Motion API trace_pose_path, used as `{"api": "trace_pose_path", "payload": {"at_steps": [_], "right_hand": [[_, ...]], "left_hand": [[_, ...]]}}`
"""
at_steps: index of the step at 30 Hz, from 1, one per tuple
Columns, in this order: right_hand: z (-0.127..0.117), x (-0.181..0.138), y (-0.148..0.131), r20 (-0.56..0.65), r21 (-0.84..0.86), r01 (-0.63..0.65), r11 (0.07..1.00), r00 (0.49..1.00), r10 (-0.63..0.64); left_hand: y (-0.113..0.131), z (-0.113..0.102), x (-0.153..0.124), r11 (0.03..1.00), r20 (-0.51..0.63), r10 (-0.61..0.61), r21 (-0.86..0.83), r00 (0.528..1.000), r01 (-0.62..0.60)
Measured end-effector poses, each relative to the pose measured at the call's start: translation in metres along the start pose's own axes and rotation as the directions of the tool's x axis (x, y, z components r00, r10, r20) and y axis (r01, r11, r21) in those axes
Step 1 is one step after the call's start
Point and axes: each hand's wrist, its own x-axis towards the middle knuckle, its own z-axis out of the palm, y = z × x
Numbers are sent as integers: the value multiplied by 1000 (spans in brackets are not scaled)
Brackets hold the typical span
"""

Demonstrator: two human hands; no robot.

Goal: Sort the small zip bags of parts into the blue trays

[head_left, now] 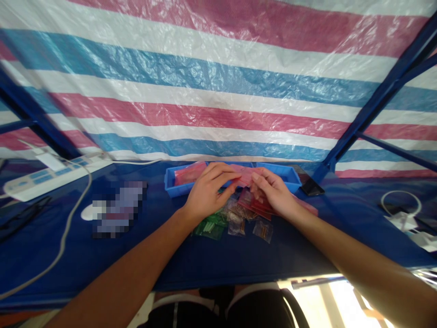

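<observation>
Head view: pink bag point(246, 176), at the bins point(179, 190), gripped by fingers point(229, 176) of left hand point(209, 189) and right hand point(271, 187). Green bag point(211, 229), clear bag point(262, 231): on worktop point(239, 259), before bins. Power strip point(27, 187): left of bins. Striped sheet point(211, 86): behind bins.

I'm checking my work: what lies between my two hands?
In the head view, pink plastic lies between the left hand and right hand, with small bags below.

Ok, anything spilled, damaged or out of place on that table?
Nothing plainly spilled or damaged. The small bags in front of the blue bins look untidy: green, clear and red ones lie heaped together. A cable trails loosely at left.
</observation>
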Motion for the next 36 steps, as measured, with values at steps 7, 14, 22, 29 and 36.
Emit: {"api": "trace_pose_path", "payload": {"at_steps": [7,14,22,29,36], "right_hand": [[1,-2,-8,6,-65,51,997,999,-51],[1,-5,-7,81,-138,54,989,996,-43],[-1,-9,-6,140,-224,13,974,990,19],[0,-12,-9,234,-294,29,955,971,43],[-3,-14,-13,302,-426,91,900,952,47]], "left_hand": [[3,2,-1,996,49,-57,-70,997,61],[0,4,-8,993,55,-113,-13,992,114],[5,2,-8,970,250,-240,29,938,240],[8,1,-8,977,356,-209,41,911,208],[7,0,-6,978,477,-204,73,855,193]]}}
